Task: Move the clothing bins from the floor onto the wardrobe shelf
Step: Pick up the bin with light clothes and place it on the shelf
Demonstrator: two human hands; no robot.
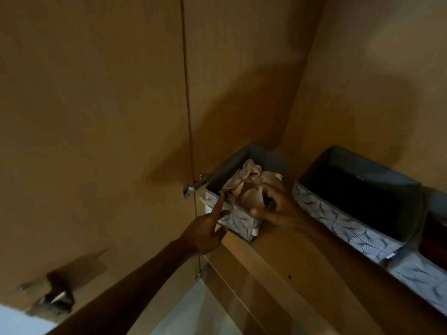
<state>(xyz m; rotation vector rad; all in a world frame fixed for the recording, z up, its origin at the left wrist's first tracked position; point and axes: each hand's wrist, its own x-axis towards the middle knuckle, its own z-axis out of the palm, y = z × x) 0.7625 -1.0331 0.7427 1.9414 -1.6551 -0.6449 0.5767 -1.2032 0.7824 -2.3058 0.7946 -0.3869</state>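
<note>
A small grey bin with a leaf pattern point(238, 220) stands on the wooden wardrobe shelf point(285, 257) in the back left corner. Beige cloth point(249, 182) fills it. My left hand point(205, 229) points one straight finger at the bin's near left rim, the tip touching it. My right hand point(278, 209) hovers at the bin's near right corner with spread, relaxed fingers; whether it touches the bin I cannot tell. A wider bin of the same pattern point(346, 226) sits to the right with dark contents.
A third patterned bin point(420, 276) shows at the right edge. The open wardrobe door point(92, 117) fills the left, with hinges point(193, 187) beside the small bin and a handle point(53, 296) low down. Pale floor point(200, 310) lies below the shelf.
</note>
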